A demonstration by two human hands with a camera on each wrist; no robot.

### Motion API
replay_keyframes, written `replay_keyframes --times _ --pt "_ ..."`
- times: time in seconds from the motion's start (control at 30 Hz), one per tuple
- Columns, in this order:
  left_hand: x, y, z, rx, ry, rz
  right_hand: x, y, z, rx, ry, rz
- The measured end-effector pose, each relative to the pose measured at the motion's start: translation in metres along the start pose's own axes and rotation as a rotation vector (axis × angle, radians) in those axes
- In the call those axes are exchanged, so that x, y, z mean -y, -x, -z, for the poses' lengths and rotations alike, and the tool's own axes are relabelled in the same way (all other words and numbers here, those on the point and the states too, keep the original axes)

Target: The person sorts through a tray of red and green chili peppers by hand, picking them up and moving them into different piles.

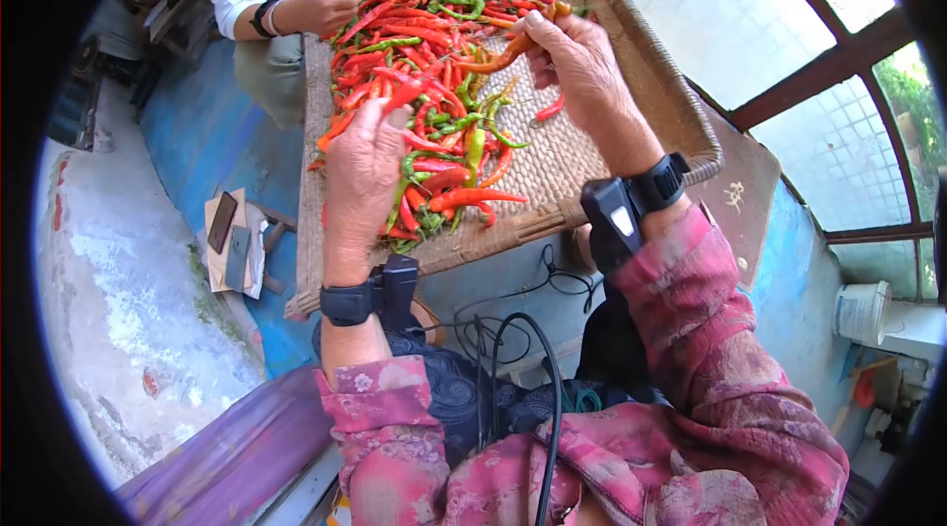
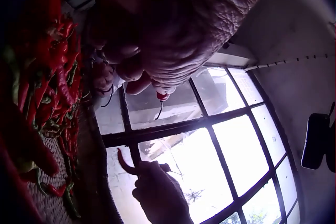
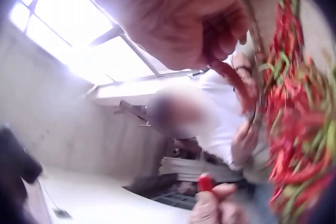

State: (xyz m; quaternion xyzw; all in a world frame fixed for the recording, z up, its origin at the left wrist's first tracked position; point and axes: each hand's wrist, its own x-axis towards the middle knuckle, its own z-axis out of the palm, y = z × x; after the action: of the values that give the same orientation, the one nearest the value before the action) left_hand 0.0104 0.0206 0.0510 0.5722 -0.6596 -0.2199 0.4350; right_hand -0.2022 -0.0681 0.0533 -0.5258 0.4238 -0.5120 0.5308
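My left hand point(image 1: 363, 166) is over the near left part of a heap of chili peppers point(image 1: 424, 43), pinching a red chili pepper point(image 1: 406, 93). The stem end of that red pepper point(image 2: 161, 97) pokes out below the fingers in the left wrist view. On the right, my right hand point(image 1: 590, 72) is raised above the heap and grips a long orange-red chili pepper point(image 1: 501, 60) between thumb and fingers. Its curved end points left, toward the heap. Red peppers lie mixed with green ones in a woven tray point(image 1: 631, 82). My right fingers partly hide the pepper's other end.
Across the tray, another person's hands point(image 1: 335, 8) work at the heap's far left. Two phones point(image 1: 237, 255) lie on a small stand to the left. Black cables point(image 1: 533, 329) hang over my lap. A white bucket point(image 1: 861, 312) stands at the right, below the windows point(image 1: 838, 132).
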Motion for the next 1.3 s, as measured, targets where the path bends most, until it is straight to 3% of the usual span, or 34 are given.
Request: replay_keyframes --times 0.07,0.13,0.2,0.27,0.33,0.4,0.47,0.53,0.57,0.8,0.93,1.0,1.07,1.13,1.2,1.27,1.3 --pt "0.006 -0.003 0.004 -0.008 0.061 0.147 0.004 -0.006 0.026 -0.097 0.797 0.374" --pt "0.008 -0.004 0.005 0.009 0.062 0.149 0.003 -0.002 0.045 -0.136 1.216 0.397" --pt "0.003 -0.003 0.005 0.048 0.166 0.178 0.001 0.002 0.059 -0.118 1.281 0.284" --pt "-0.011 0.001 0.003 0.079 0.205 0.238 0.002 0.012 0.07 -0.025 1.58 0.16" --pt "-0.015 0.002 -0.004 0.103 0.234 0.295 0.004 0.014 0.061 -0.046 1.571 0.179" --pt "-0.004 0.003 -0.019 0.137 0.094 0.15 -0.003 0.009 0.052 0.051 1.403 0.245" --pt "-0.003 0.002 -0.028 0.179 0.107 0.164 -0.016 0.0 0.047 0.377 1.419 0.238" --pt "0.005 0.005 -0.036 0.147 0.247 0.126 -0.045 -0.013 0.049 0.549 1.488 0.018" --pt "0.007 0.005 -0.034 0.18 0.218 0.12 -0.059 -0.018 0.053 0.626 1.549 0.018" --pt "-0.006 0.003 -0.032 0.207 0.616 0.301 -0.091 -0.021 0.056 0.59 1.646 0.235" --pt "-0.002 0.002 -0.028 0.199 0.683 0.329 -0.069 -0.033 0.041 0.663 1.41 0.137" --pt "-0.004 0.002 -0.029 0.172 0.688 0.346 -0.047 -0.031 0.034 0.605 1.32 0.254" --pt "-0.002 0.003 -0.031 0.173 0.72 0.36 -0.021 -0.02 0.025 0.487 0.429 -0.171" --pt "-0.003 0.005 -0.04 0.162 0.714 0.321 -0.015 -0.007 0.02 0.491 0.089 -0.243" --pt "-0.008 0.007 -0.05 0.133 0.707 0.305 -0.012 0.009 0.01 0.497 0.03 -0.25" --pt "0.002 0.009 -0.059 0.212 0.707 0.246 -0.012 0.022 0.002 0.5 0.129 -0.093" --pt "-0.003 0.009 -0.059 0.244 0.688 0.25 -0.01 0.028 -0.001 0.513 0.102 -0.163"
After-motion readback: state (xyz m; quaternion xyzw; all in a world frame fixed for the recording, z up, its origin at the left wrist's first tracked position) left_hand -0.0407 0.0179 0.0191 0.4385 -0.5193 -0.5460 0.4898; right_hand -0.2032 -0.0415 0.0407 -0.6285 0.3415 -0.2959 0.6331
